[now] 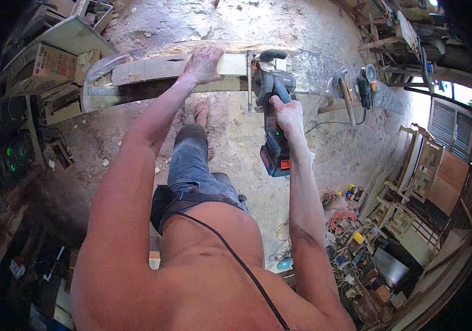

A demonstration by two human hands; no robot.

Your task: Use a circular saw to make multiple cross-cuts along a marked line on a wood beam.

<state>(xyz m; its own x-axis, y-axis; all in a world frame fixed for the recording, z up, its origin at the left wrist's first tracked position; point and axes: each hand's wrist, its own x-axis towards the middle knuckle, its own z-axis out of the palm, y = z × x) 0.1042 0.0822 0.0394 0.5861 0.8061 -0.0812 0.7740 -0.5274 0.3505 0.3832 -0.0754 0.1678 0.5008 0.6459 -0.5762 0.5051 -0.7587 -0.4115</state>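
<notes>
My left hand [202,66] grips a pale wooden board [145,69], fingers over its far edge, lying across a long narrow bench plank [317,80]. At the board's right end, my right hand [288,116] is closed round the handle of a grey and black cordless power saw [269,80] with a battery at its near end and its flat base plate upright beside the board. Right of the saw, a wooden-handled hammer [344,83] and a corded angle grinder [365,88] rest on the bench.
Cardboard box [43,66] and shelving at left, above speakers [15,151] with green lights. Timber racks [396,38] at upper right, leaning wooden panels [440,171] at right. Tools and orange cable [343,220] litter the lower-right floor [230,138]. My legs [186,154] stand below the bench.
</notes>
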